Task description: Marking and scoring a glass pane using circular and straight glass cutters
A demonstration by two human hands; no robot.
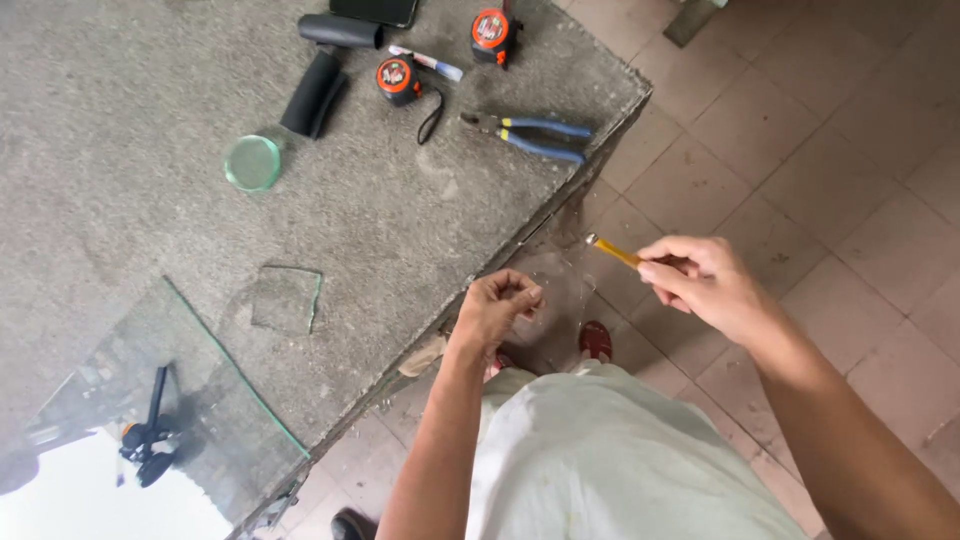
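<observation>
Right hand (705,283) gripping a yellow-handled glass cutter (613,251) off the grey workbench (150,180) corner, left hand (497,305) clenched beside that edge; on the workbench, blue-handled pliers (530,134), small square glass piece (287,298), round glass disc (253,162).

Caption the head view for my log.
Right hand holds a yellow-handled tool; left hand is closed beside the table edge.

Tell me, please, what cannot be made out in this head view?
- Closed left hand: whatever it pinches is hidden by its curled fingers.
- Yellow-handled thin tool in the right hand: tip too small to identify.
- Flat black rectangular device: cut off by the top edge.
- Large clear glass sheet: runs past the bottom-left edge.
</observation>
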